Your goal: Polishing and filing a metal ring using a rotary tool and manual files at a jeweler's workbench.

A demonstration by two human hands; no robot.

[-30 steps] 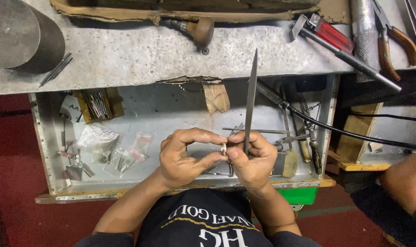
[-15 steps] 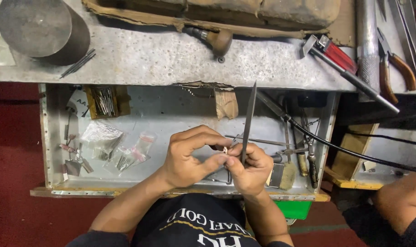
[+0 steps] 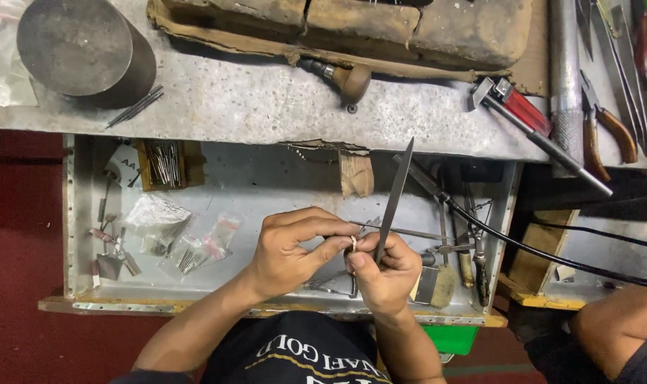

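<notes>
My left hand [image 3: 295, 249] pinches a tiny pale metal piece [image 3: 352, 243] between thumb and forefinger, over the open metal drawer [image 3: 281, 185]. My right hand [image 3: 389, 274] touches the same piece with its thumb and grips a long dark metal file [image 3: 395, 196], whose tip points up and away toward the bench edge. Both hands meet just above my lap, near the drawer's front lip.
The drawer holds small plastic bags [image 3: 195, 245], a box of thin rods [image 3: 165, 163], a brush [image 3: 437, 284] and loose tools. On the grey bench [image 3: 266, 107] lie a metal cylinder [image 3: 82, 50], a wooden-handled tool [image 3: 344, 78], a red-handled tool [image 3: 529, 121] and pliers [image 3: 607, 128]. Another person's arm [image 3: 615, 334] is at lower right.
The hands stay together on the small piece and file. The camera view has shifted slightly, so the bench sits lower in frame; the file tilts a little more to the right.
</notes>
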